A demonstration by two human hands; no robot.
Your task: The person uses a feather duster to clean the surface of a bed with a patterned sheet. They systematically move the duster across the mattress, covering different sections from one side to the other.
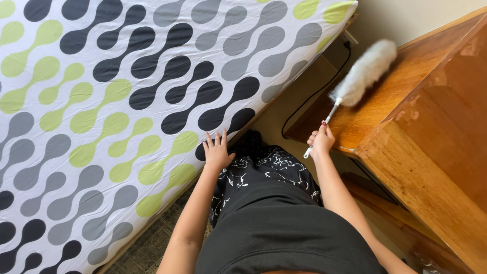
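Down at the centre of the frame, the person's left hand (217,151) lies flat with fingers spread on the edge of a mattress covered in a white sheet printed with black, grey and lime-green blob shapes (116,101). That mattress fills the whole left and upper left of the frame, and its far edges run out of view, so its full extent cannot be told.

To the right of centre, the right hand (321,140) is curled into a fist around the thin white handle of a fluffy white duster (365,73). The lower tip of the handle pokes out below the fist; the part inside the grip is hidden. The woolly head lies further up toward the upper right, resting on or just over the lower surface of a glossy brown wooden cabinet (431,147); whether it actually touches the wood is hard to tell. The cabinet is cut off by the right and bottom edges of the frame.

A thin black cable (309,99) runs down the gap between mattress and cabinet, its upper end lost behind the mattress corner. The person's black patterned clothing (274,203) fills the bottom centre and hides the floor beneath, apart from a sliver of dark carpet at the lower left.
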